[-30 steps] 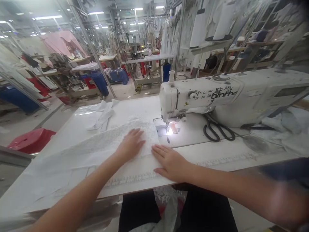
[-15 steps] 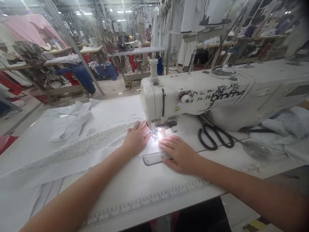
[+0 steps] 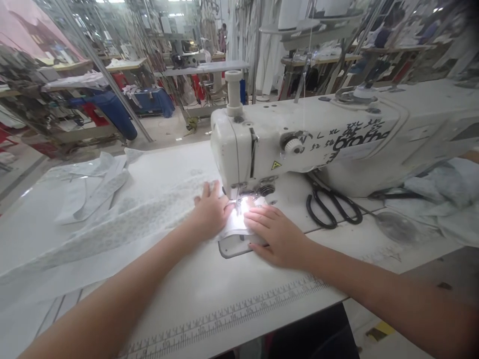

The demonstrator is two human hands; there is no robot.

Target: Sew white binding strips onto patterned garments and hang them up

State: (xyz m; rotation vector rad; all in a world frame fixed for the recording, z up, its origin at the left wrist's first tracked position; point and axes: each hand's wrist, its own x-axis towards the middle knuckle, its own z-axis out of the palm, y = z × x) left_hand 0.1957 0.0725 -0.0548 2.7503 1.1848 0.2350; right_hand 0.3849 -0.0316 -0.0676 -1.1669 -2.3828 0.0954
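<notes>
A strip of pale patterned fabric (image 3: 149,213) runs from the left across the table to the lit needle area of a white sewing machine (image 3: 232,152). My left hand (image 3: 210,212) lies on it just left of the presser foot (image 3: 239,205), fingers spread and pointing away from me. To the right of the foot, my right hand (image 3: 279,234) rests with its fingers stretched out over the fabric end, thumb apart near the metal plate (image 3: 234,247). Glare from the lamp hides the needle and the fabric edge between my hands.
Black-handled scissors (image 3: 333,207) lie under the machine arm. More fabric strips (image 3: 93,192) are at the far left, and a crumpled pale cloth (image 3: 430,199) sits at the right. A printed ruler (image 3: 224,316) follows the table's front edge. Other workstations stand behind.
The view has shifted slightly. My left hand has drawn a little nearer to me with the fabric, and its fingers show more spread. My right hand has barely moved.
</notes>
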